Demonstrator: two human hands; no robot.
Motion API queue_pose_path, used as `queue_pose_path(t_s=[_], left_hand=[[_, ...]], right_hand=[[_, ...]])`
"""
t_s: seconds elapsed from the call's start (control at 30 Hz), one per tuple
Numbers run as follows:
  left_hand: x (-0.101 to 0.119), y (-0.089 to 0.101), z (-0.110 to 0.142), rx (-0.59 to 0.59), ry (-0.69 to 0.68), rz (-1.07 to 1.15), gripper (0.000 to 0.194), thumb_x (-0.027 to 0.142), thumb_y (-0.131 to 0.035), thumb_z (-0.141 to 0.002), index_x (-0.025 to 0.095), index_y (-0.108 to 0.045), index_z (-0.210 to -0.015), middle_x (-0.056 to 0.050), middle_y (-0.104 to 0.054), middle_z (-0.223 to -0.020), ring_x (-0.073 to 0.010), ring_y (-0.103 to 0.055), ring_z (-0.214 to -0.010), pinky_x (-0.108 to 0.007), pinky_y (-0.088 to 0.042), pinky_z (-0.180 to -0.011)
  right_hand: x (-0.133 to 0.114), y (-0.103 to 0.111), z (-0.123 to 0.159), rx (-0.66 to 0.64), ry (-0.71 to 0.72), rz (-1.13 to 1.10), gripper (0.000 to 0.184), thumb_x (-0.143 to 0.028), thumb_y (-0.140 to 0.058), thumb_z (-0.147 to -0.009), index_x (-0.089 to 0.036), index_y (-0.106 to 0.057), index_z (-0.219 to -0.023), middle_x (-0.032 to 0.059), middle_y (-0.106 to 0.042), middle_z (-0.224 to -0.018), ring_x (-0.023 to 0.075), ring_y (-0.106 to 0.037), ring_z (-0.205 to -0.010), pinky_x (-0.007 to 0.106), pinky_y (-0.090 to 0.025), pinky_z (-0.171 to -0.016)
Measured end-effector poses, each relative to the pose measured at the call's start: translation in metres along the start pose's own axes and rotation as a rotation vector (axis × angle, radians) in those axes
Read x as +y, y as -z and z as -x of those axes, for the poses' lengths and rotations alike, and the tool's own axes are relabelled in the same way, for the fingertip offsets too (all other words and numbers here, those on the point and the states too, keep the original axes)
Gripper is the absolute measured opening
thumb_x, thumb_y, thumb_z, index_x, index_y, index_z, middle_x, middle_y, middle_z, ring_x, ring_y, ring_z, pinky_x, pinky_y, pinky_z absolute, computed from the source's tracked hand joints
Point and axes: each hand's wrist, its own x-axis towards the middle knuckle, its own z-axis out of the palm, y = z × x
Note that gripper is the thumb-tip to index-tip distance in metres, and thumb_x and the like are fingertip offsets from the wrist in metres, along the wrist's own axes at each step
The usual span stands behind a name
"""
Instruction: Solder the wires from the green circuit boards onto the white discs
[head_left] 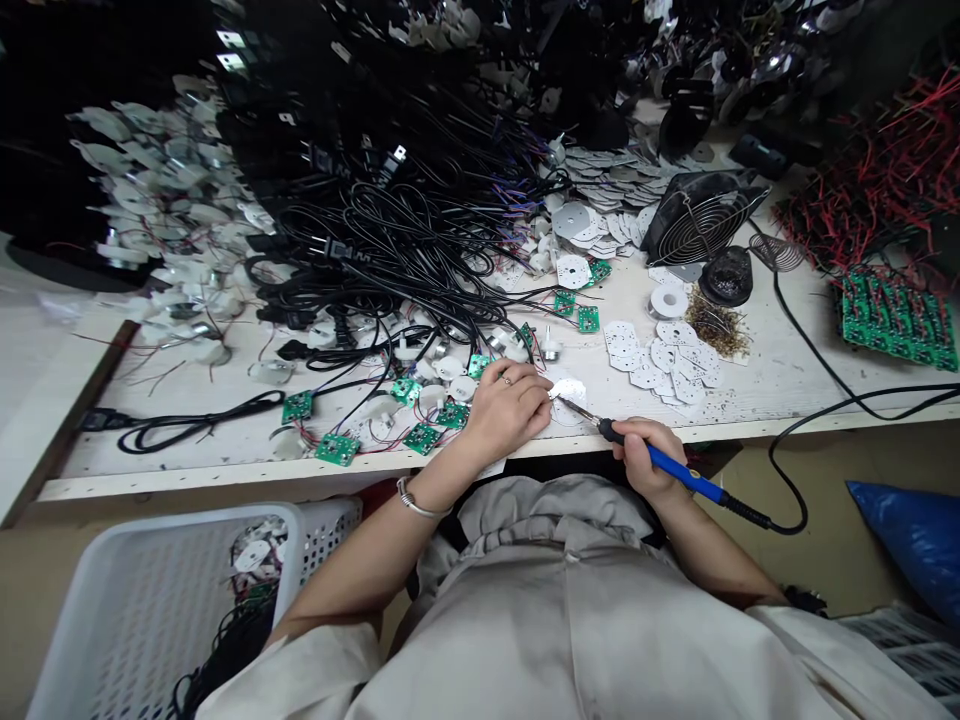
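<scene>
My right hand (651, 455) is closed around the blue handle of a soldering iron (686, 475). The iron's tip points left and meets, or nearly meets, a white round board (570, 390) near the bench's front edge. Beside that board rests my left hand (511, 405), its fingers curled and pressed together at the board's left side. Whatever its fingertips pinch is too small and covered to make out. Small green circuit boards (422, 438) with thin wires and white plastic motor parts (450, 368) lie just left of my left hand.
Black power cords (405, 230) heap up behind my left hand. White boards (679, 360), a solder roll (666, 300), a small fan (701, 225) and an iron stand's coil (776, 250) sit to the right. Red-wired green boards (896, 315) pile at far right. A grey basket (180, 530) stands below left.
</scene>
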Motion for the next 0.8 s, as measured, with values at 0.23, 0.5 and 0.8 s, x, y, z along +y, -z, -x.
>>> queue_pose_path(t_s=[0.23, 0.5, 0.8], left_hand=[[0.0, 0.0, -0.001, 0.035, -0.036, -0.009, 0.008, 0.018, -0.06, -0.087, 0.02, -0.062, -0.08, 0.002, -0.078, -0.093, -0.0178, -0.068, -0.093, -0.039, -0.042, -0.093], [-0.001, -0.001, -0.002, 0.048, -0.04, -0.013, 0.009, 0.016, -0.062, -0.086, 0.021, -0.062, -0.078, 0.003, -0.078, -0.091, -0.0181, -0.069, -0.091, -0.039, -0.043, -0.092], [-0.013, -0.003, -0.002, 0.063, -0.114, 0.054, 0.006, 0.015, -0.066, -0.085, 0.02, -0.064, -0.088, -0.002, -0.077, -0.093, -0.0214, -0.068, -0.09, -0.038, -0.047, -0.088]], right_hand=[[-0.003, 0.001, -0.008, -0.046, 0.142, -0.038, 0.015, -0.023, -0.055, -0.091, -0.026, -0.07, -0.094, -0.004, -0.068, -0.06, 0.0167, -0.069, -0.06, 0.032, -0.059, -0.065], [0.014, 0.0, 0.014, 0.18, -0.203, -0.13, 0.027, -0.043, -0.052, -0.092, -0.022, -0.07, -0.089, -0.0028, -0.063, -0.056, 0.0147, -0.058, -0.042, 0.029, -0.05, -0.044], [0.05, 0.064, -0.039, 0.886, -0.403, -0.12, 0.035, -0.055, -0.053, -0.084, -0.021, -0.057, -0.082, -0.0099, -0.046, -0.042, 0.0089, -0.042, -0.029, 0.02, -0.029, -0.03]])
